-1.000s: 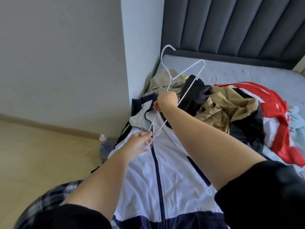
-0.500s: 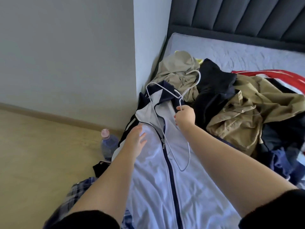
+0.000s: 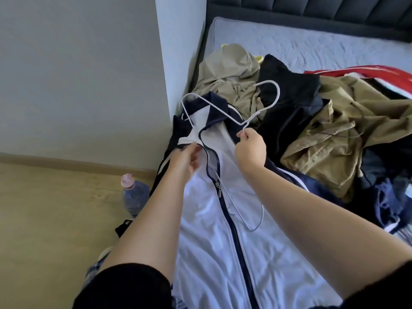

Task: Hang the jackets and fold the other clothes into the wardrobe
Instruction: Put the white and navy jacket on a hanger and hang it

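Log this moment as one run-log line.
step: hanger into white jacket | left hand: holds collar flap | right hand: pinches hanger neck

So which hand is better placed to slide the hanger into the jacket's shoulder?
Right. The right hand already pinches the hanger, while the left hand holds the jacket collar open.

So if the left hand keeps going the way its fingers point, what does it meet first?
Probably the jacket's navy collar, with the hanger wire over it. The left hand already holds the zip edge; depth is unclear.

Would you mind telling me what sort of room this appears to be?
Most likely a bedroom: a mattress against a padded headboard, with a heap of clothes on it.
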Motion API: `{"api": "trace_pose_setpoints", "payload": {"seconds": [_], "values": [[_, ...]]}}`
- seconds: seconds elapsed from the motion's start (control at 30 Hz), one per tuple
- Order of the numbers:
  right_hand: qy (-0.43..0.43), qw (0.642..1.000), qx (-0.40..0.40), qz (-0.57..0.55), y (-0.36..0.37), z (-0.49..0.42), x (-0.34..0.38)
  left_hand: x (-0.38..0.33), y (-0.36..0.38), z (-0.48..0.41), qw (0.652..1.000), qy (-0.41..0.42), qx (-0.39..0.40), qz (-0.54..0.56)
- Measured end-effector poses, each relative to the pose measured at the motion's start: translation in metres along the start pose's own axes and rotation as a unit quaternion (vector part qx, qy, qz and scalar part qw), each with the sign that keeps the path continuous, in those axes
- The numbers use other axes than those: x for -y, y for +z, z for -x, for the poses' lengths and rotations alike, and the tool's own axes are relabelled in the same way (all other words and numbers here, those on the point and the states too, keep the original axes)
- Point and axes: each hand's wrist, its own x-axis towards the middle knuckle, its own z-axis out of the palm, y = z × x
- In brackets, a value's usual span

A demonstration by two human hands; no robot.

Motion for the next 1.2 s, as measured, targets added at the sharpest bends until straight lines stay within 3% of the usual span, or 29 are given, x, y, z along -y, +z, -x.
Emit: {"api": "trace_pose_setpoints", "payload": {"seconds": [0.13, 0.3, 0.47, 0.53, 0.63, 0.73, 0.8, 0.87, 0.97, 1.07, 1.2], "values": [[-0.031, 0.998, -0.047, 0.013, -0.024, 0.002, -0.003, 0.002, 0.005, 0.009, 0.998, 0.007, 0.009, -0.059], [-0.08, 0.994, -0.024, 0.074, -0.055, 0.003, -0.007, 0.006, -0.004, 0.025, 0.99, -0.014, 0.052, -0.129], [-0.105, 0.984, -0.038, 0.136, -0.074, 0.008, -0.008, 0.009, -0.008, 0.027, 0.991, 0.065, -0.017, -0.12], [-0.097, 0.984, -0.054, 0.139, -0.08, 0.009, -0.009, 0.009, -0.011, 0.025, 0.98, 0.081, -0.001, -0.18], [-0.093, 0.98, -0.041, 0.17, -0.087, 0.01, -0.012, 0.01, -0.016, 0.017, 0.971, 0.037, 0.045, -0.231], [-0.095, 0.977, -0.027, 0.191, -0.089, 0.011, -0.014, 0.01, -0.018, 0.02, 0.99, 0.024, 0.054, -0.125], [-0.1, 0.974, -0.023, 0.204, -0.088, 0.012, -0.013, 0.005, -0.017, 0.022, 0.999, 0.041, 0.013, -0.02], [-0.099, 0.971, -0.019, 0.215, -0.088, 0.012, -0.011, -0.003, -0.019, 0.025, 0.995, 0.056, -0.023, 0.084], [-0.087, 0.973, -0.014, 0.212, -0.088, 0.011, -0.009, -0.015, -0.021, 0.039, 0.98, 0.092, 0.006, 0.179], [-0.108, 0.971, 0.036, 0.211, -0.081, 0.016, -0.005, -0.017, -0.014, 0.066, 0.977, 0.104, 0.075, 0.171], [-0.112, 0.983, 0.091, 0.114, -0.066, 0.022, 0.006, -0.013, 0.0, 0.111, 0.983, 0.059, 0.166, 0.044]]}}
